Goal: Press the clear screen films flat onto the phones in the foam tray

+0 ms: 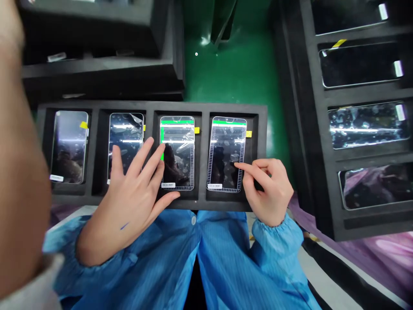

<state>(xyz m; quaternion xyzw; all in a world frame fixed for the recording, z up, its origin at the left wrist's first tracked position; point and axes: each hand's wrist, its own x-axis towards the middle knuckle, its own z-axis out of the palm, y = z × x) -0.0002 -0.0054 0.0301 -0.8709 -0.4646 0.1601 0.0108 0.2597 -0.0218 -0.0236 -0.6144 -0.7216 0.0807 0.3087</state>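
Where the glossy black film-covered phone screen (226, 148) lies rightmost, the loosely clenched right hand (270, 189) touches it with its forefinger; left hand (134, 196) splayed.

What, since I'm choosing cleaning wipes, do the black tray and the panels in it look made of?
Tray: apparently matte black foam; dull, light-absorbing, with cut pockets. Rightmost panel: likely glass, glossy, mirroring lights; a clear film, probably plastic, with printed grid and green strip covers it.
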